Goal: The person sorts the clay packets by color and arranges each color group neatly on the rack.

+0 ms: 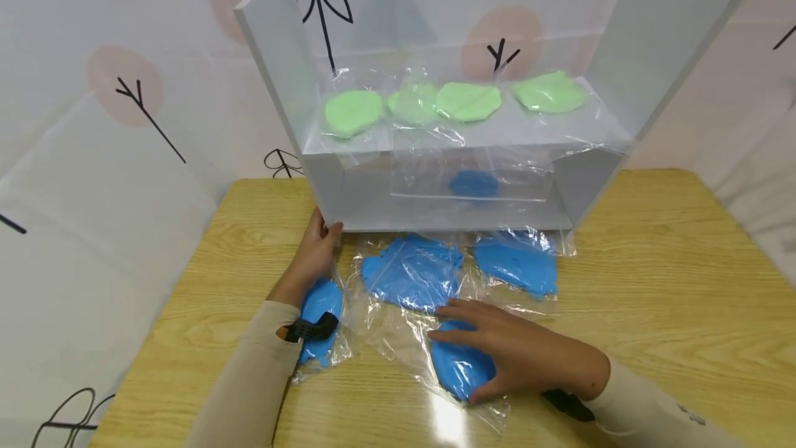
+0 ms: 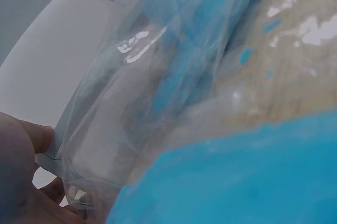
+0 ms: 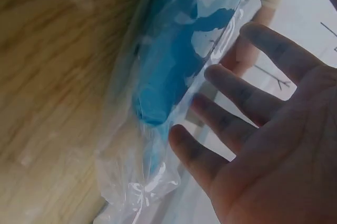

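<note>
My left hand (image 1: 313,258) grips the lower left corner of a white two-tier shelf (image 1: 320,182); in the left wrist view the thumb (image 2: 38,137) lies on the panel's edge with fingers behind it. Under that wrist lies a clear bag with a flat blue slab (image 1: 321,303). Over another bagged blue slab (image 1: 460,368), my right hand (image 1: 522,351) is spread, its palm facing down. The right wrist view shows straight, parted fingers (image 3: 237,90) close above this blue bag (image 3: 168,71), not curled round it.
Two more bagged blue slabs, a wide one (image 1: 413,272) and a smaller one (image 1: 516,265), lie before the shelf. Several bagged green slabs (image 1: 469,102) rest on its upper tier. A blue piece (image 1: 474,184) shows on the lower tier. Behind the wooden table (image 1: 671,296) hangs a printed cloth (image 1: 155,12).
</note>
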{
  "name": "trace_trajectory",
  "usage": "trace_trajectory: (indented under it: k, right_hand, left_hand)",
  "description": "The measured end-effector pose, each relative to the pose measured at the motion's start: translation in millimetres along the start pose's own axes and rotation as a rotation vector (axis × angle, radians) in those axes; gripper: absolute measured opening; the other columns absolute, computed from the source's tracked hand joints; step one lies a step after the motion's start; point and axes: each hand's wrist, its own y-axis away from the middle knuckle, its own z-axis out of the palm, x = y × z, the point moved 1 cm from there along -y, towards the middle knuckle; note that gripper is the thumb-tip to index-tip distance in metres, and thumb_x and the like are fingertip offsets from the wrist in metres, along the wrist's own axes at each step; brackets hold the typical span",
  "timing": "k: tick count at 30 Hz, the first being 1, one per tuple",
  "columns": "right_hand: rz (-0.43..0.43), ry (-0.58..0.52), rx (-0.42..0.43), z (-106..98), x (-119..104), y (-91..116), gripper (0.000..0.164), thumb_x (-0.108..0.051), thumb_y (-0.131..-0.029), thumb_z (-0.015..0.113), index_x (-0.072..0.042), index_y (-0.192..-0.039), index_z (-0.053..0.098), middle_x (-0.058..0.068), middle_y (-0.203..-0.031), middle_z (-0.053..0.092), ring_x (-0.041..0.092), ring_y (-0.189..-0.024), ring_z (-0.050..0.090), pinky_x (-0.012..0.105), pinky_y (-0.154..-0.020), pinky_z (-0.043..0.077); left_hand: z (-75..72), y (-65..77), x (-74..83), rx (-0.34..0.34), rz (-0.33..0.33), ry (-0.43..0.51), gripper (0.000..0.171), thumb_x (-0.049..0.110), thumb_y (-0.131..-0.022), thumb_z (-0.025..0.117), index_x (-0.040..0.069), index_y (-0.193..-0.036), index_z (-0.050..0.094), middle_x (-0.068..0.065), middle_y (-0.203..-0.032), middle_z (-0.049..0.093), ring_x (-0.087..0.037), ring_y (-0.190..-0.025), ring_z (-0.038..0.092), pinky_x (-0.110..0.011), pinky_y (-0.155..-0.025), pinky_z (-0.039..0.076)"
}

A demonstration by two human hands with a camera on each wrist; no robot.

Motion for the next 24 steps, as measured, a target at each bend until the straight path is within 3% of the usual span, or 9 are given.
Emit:
trace_trajectory:
  k: [8,16,24]
  right_hand:
    - [0.011,-0.004,-0.026,5,-1,0,0.095,-0.071,-0.071,0.075,-0.037,-0.152,0.041,0.004,-0.161,0.035,0.039,-0.148,0.031,0.066,-0.110,0.036]
    - [-0.010,-0.018,-0.051,9,1,2,0.106,-0.071,-0.065,0.079,-0.037,-0.155,0.035,0.007,-0.164,0.028,0.044,-0.149,0.026,0.070,-0.111,0.032]
    - [-0.008,0.017,-0.063,12,0,4,0.113,-0.057,-0.063,0.089,-0.036,-0.157,0.029,0.008,-0.165,0.025,0.044,-0.149,0.027,0.067,-0.112,0.033]
  left_hand:
    - [-0.1,-0.6,-0.6,0.000,-0.006,-0.018,0.060,0.013,-0.108,0.039,0.015,-0.161,0.010,-0.011,-0.168,0.015,-0.033,-0.155,0.016,-0.051,-0.125,0.019]
    - [-0.7,-16.5,-29.5,0.023,0.000,-0.014,0.060,0.019,-0.108,0.040,0.025,-0.161,0.011,-0.005,-0.168,0.017,-0.030,-0.155,0.018,-0.049,-0.125,0.020]
    - [-0.8,-17.2,-31.5,0.021,0.009,-0.004,0.060,0.019,-0.108,0.040,0.025,-0.161,0.012,-0.005,-0.168,0.017,-0.029,-0.154,0.019,-0.049,-0.125,0.021]
